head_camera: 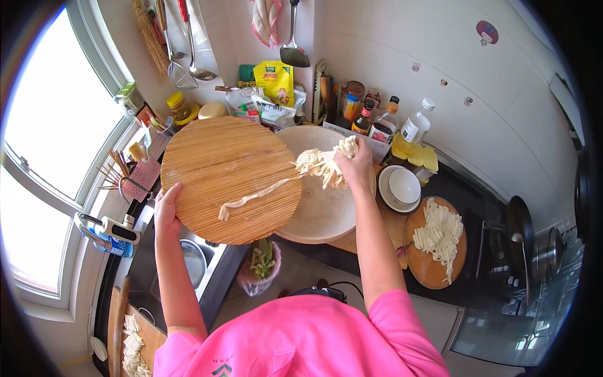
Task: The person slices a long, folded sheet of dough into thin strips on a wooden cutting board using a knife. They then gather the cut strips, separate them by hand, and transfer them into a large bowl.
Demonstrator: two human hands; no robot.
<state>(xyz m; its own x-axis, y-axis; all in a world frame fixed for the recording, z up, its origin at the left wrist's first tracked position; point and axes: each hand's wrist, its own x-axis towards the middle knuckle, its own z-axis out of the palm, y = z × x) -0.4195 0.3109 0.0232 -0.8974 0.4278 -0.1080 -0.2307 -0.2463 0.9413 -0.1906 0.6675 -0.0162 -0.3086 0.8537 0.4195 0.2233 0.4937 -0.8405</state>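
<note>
My left hand (168,209) grips the left edge of a round, ridged wooden board (226,160), held tilted above the counter. A bunch of flat raw noodles (325,165) is clutched in my right hand (355,162). One long noodle strip (256,195) trails from the bunch across the board's surface. Beneath the bunch stands a wide, pale basin (325,217), its left part hidden by the board. The part of the basin's inside that shows has a whitish, dusty look.
Right of the basin are stacked white bowls (405,184) and a round board (414,268) bearing more noodles (438,233). Bottles (414,125) line the back wall. A sink (193,259) lies left, a lined waste bin (259,282) below. Noodle piles (133,344) rest on a cutting board (148,320).
</note>
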